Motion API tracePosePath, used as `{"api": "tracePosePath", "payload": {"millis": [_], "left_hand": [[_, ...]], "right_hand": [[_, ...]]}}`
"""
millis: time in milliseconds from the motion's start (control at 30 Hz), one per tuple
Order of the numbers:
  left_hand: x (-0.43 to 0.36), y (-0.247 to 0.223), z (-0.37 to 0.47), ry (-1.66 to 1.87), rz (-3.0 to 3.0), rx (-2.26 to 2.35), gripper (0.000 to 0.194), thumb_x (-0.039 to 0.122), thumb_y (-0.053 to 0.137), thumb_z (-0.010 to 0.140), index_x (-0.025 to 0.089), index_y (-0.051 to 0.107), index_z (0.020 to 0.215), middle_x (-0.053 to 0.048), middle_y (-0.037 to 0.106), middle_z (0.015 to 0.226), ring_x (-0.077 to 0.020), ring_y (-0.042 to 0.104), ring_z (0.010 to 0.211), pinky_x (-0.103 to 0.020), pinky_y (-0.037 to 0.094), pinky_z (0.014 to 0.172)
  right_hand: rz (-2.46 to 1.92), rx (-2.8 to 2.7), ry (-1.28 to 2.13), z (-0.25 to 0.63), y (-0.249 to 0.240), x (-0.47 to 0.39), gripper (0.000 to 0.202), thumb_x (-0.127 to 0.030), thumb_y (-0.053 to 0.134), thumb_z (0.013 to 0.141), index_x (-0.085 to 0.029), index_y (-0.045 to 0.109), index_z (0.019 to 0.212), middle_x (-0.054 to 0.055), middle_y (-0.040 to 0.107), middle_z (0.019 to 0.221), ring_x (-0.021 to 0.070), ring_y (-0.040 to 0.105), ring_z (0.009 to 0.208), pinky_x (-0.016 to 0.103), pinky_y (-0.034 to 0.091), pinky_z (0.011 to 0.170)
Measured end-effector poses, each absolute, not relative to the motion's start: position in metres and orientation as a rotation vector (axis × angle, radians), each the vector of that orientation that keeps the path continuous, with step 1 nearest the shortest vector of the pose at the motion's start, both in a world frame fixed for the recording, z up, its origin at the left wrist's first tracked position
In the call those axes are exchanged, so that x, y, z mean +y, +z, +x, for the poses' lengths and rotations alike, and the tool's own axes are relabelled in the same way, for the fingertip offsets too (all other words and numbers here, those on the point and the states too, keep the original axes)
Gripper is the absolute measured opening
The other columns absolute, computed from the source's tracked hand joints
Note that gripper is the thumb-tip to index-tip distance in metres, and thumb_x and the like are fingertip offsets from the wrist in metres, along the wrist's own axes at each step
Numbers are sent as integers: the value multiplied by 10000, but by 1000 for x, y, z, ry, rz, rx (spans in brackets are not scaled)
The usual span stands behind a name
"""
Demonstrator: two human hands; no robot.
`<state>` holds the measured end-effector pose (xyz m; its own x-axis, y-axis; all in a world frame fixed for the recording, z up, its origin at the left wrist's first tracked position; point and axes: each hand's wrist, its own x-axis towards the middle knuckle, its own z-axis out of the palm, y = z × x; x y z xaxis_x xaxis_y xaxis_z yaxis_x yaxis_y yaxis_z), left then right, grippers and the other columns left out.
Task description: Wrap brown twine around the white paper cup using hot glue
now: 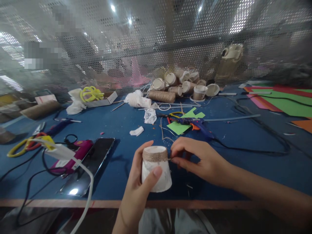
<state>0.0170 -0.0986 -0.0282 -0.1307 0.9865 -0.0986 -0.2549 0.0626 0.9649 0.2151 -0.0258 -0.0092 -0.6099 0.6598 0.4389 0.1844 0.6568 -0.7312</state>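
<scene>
While both hands (170, 169) grip the twine-wrapped cup (156, 169), it sits above the table edge (195, 204).

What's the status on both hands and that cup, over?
Left hand grips upturned paper cup. Right hand pinches twine wound round cup's top. Glue gun and phone lie clear.

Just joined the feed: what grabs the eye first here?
At bottom centre, the left hand holds an upturned white paper cup while the right hand pinches brown twine wound around its top. Behind, a heap of twine-wrapped cups lies on the blue table.
</scene>
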Motion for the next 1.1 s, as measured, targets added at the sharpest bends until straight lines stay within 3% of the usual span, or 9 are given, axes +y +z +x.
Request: {"api": "tracePosePath", "payload": {"millis": [133, 333, 700, 1100], "left_hand": [[-98, -28, 17, 1368, 887, 1162, 593, 459, 772, 832, 306, 545, 1358, -23, 694, 1140, -200, 637, 992, -267, 519, 836], [-97, -28, 19, 1392, 938, 1184, 566, 448, 773, 849, 302, 545, 1346, -29, 685, 1196, -194, 633, 1026, -269, 491, 889], [-97, -31, 19, 1396, 970, 1190, 528, 435, 753, 864, 304, 548, 1333, -11, 673, 1224, -194, 605, 1069, -270, 458, 941], [-97, -29, 20, 1412, 962, 1214, 535, 440, 760, 853, 302, 554, 1328, -10, 696, 1175, -197, 648, 1046, -285, 481, 929]], "right_hand": [[-578, -2152, 604, 217, -10, -27, 16, -214, 616, 970, -212, 623, 956, 33, 638, 1037, 98, 632, 781, 213, 526, 638], [-450, -2320, 163, 217, -10, -30, 170, -260, 521, 1031, -224, 674, 1096, 26, 698, 960, 110, 645, 742, 234, 462, 569], [-423, -2315, 90, 217, -10, -29, 224, -203, 513, 1029, -188, 677, 1181, 24, 723, 938, 106, 652, 732, 230, 467, 569], [-381, -2300, 16, 218, -7, -30, 239, -172, 482, 1026, -173, 695, 1134, 24, 743, 911, 95, 671, 739, 210, 498, 609]]}}
